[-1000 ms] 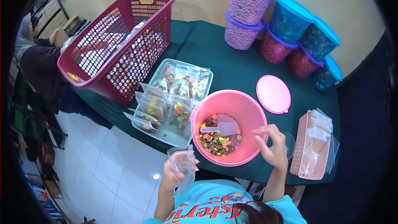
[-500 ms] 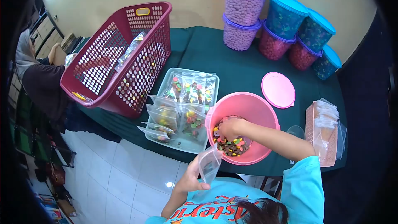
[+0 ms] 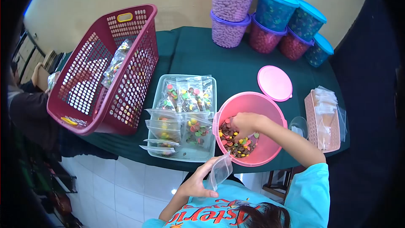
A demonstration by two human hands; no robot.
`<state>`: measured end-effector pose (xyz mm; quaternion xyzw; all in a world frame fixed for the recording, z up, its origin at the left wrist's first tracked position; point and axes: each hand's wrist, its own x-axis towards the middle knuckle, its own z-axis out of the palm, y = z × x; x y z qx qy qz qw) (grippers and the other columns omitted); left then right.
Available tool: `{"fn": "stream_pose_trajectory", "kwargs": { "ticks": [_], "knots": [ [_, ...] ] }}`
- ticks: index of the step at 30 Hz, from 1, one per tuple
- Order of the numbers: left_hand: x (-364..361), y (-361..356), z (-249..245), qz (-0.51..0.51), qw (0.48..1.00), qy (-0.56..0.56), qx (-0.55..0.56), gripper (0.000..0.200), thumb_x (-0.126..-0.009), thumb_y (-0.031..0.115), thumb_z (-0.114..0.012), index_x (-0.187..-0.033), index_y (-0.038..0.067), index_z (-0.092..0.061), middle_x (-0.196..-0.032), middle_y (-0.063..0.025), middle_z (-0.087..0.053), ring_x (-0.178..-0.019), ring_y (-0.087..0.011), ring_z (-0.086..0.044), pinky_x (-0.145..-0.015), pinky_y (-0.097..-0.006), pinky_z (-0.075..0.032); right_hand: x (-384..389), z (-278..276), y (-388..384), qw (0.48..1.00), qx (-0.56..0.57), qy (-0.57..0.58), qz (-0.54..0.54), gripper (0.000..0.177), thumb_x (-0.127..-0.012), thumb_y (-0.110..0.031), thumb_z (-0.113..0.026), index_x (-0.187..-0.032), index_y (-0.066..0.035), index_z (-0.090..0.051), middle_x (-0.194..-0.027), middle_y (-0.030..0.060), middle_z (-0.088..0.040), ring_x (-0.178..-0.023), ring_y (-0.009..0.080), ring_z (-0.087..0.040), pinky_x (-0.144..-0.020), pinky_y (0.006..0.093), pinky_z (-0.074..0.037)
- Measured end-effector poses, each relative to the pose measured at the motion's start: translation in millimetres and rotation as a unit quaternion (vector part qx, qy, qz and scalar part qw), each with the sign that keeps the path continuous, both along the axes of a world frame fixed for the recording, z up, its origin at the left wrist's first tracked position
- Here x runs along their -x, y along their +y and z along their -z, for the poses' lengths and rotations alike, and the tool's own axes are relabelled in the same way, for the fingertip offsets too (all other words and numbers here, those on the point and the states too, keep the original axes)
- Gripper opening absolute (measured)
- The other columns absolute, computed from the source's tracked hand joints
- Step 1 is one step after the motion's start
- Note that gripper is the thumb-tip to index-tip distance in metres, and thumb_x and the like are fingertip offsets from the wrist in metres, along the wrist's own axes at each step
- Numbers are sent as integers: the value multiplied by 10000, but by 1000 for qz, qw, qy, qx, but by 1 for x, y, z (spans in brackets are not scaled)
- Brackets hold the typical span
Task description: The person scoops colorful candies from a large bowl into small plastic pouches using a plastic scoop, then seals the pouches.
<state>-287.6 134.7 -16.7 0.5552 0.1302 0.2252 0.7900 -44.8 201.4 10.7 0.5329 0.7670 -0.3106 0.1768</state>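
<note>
A round pink tub (image 3: 274, 143) holds loose brown, yellow, green and pink candies (image 3: 237, 144). My right hand (image 3: 247, 124) reaches inside it, fingers bent down at the candies; whether they grip any is hidden. Just outside the tub's near left rim, my left hand (image 3: 202, 181) holds a small clear plastic bag (image 3: 220, 171) between thumb and fingers. Left of the tub, a pale tray (image 3: 192, 155) carries several clear bags of candies (image 3: 196, 133), some lying flat and some standing.
A maroon laundry basket (image 3: 126, 67) with filled bags stands at the left. Stacked candy tubs (image 3: 276, 8) line the back. A pink lid (image 3: 275, 83) lies behind the tub. At the right are a basket of empty bags (image 3: 324, 122) and a clear cup (image 3: 298, 126). Another person (image 3: 33, 109) is far left.
The whole view has shifted a little. My right hand has risen slightly within the tub, and its fingers show more. My left hand still holds the bag by the rim.
</note>
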Motion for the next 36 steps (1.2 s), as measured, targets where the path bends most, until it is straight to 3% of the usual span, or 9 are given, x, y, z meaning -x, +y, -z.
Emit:
{"fn": "stream_pose_trajectory", "kwargs": {
  "ticks": [2, 4, 11, 14, 16, 23, 29, 31, 36],
  "knots": [
    [2, 6, 1, 24, 1000, 0, -2, 1055, -492, 425, -778, -1269, -43, -238, -1267, -196, -348, -1189, -273, -344, -992, -383, -237, -11, -2, -6, 998, -30, -26, 44, 271, -598, -249, -656, -670, 3, -588, -649, 152, -585, -679, 277, -593, -617, 370, -485],
    [1, 11, 1, 49, 999, 1, -5, 1059, -490, 424, -779, -1271, -43, -235, -1267, -198, -346, -1188, -273, -345, -992, -381, -237, -19, 0, -13, 981, -69, -162, 76, 284, -612, -198, -686, -826, -22, -621, -832, 137, -621, -802, 262, -611, -663, 347, -502],
    [-2, 20, 6, 100, 995, 3, -4, 1067, -491, 412, -787, -1279, -39, -226, -1265, -206, -349, -1189, -287, -343, -994, -401, -231, -28, 47, -35, 926, -187, -251, 212, 212, -687, -168, -616, -858, -42, -614, -849, 105, -626, -825, 208, -616, -593, 375, -506],
    [-3, 21, 10, 107, 994, -8, -19, 1071, -491, 420, -787, -1281, -36, -225, -1266, -210, -347, -1191, -295, -341, -994, -406, -229, -26, 57, -33, 927, -167, -274, 196, 208, -706, -177, -595, -884, -71, -616, -836, 61, -631, -789, 200, -619, -533, 390, -496],
    [-4, 19, 11, 102, 994, -15, -27, 1072, -492, 425, -786, -1281, -34, -226, -1266, -212, -346, -1192, -298, -340, -994, -407, -229, -25, 51, -24, 945, -64, -251, 200, 196, -705, -183, -597, -877, -94, -627, -819, 33, -633, -746, 190, -620, -487, 385, -479],
    [-7, 9, 9, 56, 998, -15, -16, 1062, -500, 434, -779, -1276, -39, -230, -1267, -206, -345, -1196, -288, -333, -998, -400, -223, -21, 60, -13, 943, -118, -282, 130, 184, -669, -181, -628, -832, -97, -641, -788, 17, -632, -724, 163, -619, -451, 360, -455],
    [-10, -7, 13, -1, 1000, -25, -6, 1069, -496, 441, -778, -1275, -39, -223, -1267, -201, -344, -1197, -282, -331, -1003, -397, -216, -9, 39, -10, 964, -150, -218, -15, 230, -651, -154, -640, -860, -60, -611, -825, 53, -624, -751, 190, -620, -541, 331, -486],
    [-13, -13, 13, -23, 999, -26, -5, 1073, -495, 442, -778, -1275, -39, -221, -1267, -202, -342, -1199, -282, -329, -1004, -397, -214, -8, 34, -7, 974, -166, -148, -48, 351, -632, -149, -659, -949, -36, -559, -881, 86, -614, -785, 212, -616, -589, 317, -491],
    [-19, -30, 10, -76, 997, -22, 7, 1089, -490, 468, -776, -1274, -40, -217, -1271, -202, -337, -1200, -282, -329, -1007, -397, -211, -16, 26, 1, 983, -113, -141, -26, 453, -617, -142, -664, -1017, -14, -496, -890, 135, -601, -814, 256, -608, -640, 359, -495]
  ]
}}
